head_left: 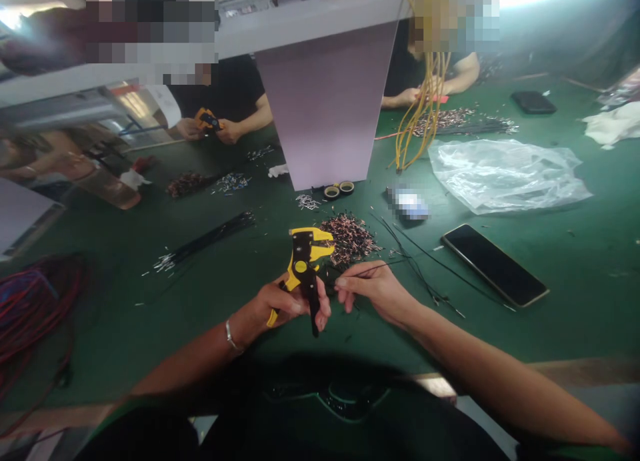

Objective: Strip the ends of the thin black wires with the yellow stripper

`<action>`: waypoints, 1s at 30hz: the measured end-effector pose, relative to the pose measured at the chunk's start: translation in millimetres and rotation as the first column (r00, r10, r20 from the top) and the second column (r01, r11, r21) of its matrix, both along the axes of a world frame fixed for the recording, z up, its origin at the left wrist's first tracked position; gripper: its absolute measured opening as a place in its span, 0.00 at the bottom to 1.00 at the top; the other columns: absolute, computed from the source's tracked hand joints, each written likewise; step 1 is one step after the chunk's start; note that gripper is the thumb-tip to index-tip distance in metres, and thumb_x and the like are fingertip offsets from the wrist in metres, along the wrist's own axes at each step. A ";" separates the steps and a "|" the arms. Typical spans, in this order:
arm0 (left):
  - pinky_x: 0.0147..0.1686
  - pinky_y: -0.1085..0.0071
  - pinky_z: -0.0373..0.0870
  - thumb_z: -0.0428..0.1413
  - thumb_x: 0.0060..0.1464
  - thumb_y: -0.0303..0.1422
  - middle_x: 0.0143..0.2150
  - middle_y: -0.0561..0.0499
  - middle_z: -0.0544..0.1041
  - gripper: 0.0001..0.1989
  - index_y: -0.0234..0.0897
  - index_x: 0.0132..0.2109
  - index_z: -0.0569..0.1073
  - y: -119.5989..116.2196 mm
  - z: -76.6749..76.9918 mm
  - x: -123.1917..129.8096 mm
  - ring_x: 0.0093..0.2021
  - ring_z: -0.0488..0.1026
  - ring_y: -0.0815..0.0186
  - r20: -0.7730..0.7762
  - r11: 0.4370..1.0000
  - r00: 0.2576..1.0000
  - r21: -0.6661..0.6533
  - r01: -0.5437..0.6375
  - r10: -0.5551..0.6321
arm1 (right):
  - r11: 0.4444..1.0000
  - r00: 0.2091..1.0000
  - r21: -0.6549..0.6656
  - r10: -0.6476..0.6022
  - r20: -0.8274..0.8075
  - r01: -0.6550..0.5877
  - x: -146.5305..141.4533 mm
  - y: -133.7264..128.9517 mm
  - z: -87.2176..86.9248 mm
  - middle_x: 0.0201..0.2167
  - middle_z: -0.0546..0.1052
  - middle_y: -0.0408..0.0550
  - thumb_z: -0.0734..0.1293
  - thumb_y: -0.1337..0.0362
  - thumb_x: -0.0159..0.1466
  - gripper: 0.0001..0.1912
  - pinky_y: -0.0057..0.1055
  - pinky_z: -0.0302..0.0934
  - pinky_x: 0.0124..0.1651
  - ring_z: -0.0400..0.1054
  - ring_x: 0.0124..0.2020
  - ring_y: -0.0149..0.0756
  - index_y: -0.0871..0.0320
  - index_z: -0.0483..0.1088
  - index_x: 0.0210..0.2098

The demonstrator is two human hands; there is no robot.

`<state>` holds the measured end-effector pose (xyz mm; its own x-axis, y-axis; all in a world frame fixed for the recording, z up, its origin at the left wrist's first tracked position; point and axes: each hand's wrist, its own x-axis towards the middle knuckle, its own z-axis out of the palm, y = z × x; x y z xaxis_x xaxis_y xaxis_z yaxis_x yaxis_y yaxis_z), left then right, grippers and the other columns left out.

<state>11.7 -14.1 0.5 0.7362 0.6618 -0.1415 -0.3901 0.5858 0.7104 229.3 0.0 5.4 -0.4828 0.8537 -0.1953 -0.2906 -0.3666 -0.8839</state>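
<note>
Green worktop [165, 341] takes up most of the view, with its front edge running right below my forearms. Biggest thing on it is the pale upright panel [330, 107], standing around the middle, well back from the front edge. Crumpled clear bag [510, 174] lies right of that, also far from the front edge. Red cable coil [40, 307] is way over left, closer to the front edge. Bundle of black wires [210, 237] sits between the coil and the panel, laid at a slant. Phone [495, 264] is face up on the right half, under the bag.

Now the hands: left hand [293, 301] is wrapped round the handles of a yellow and black wire stripper [303, 264], held up over the middle near the front edge, jaws pointing right with a gap showing. Right hand [373, 284] is just beside it, thumb and fingers pinched together. Heap of copper-ended bits [353, 237] is right behind both. Pair of tape rolls [339, 190] sits by the panel's foot. Skinniest of the lot is the single black wire [397, 262] pinched in that right hand, trailing off rightward.
</note>
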 end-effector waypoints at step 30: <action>0.41 0.58 0.70 0.63 0.40 0.25 0.38 0.43 0.77 0.26 0.30 0.50 0.73 -3.4 -3.5 1.5 0.37 0.75 0.57 -0.060 0.984 0.997 0.177 -0.036 0.047 | 0.964 0.954 -0.040 -0.267 -0.138 0.264 21.9 16.4 21.3 0.19 0.77 0.44 0.77 0.61 0.51 0.09 0.26 0.62 0.21 0.68 0.16 0.29 0.59 0.78 0.25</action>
